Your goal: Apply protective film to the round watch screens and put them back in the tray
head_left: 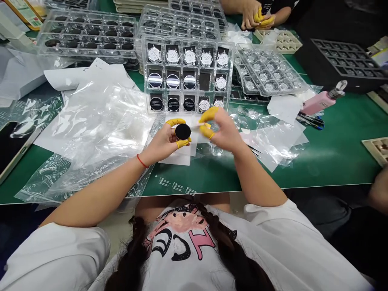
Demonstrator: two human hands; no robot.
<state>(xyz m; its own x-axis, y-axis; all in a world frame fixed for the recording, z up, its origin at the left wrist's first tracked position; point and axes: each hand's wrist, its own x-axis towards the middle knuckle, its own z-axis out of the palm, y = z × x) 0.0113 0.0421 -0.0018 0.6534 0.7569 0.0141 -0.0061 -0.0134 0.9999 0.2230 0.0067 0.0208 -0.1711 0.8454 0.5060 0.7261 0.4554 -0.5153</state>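
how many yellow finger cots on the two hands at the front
4. The left hand wears two, an upper cot and a lower cot, either side of a black disc. The right hand wears two, at and. Others may be hidden.

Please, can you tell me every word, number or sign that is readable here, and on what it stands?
No text reads with certainty.
White print on the green mat: too small.
Round silver dials: too small.
Pink bottle label: too blurred.
Large T-shirt letters: stylised, uncertain.
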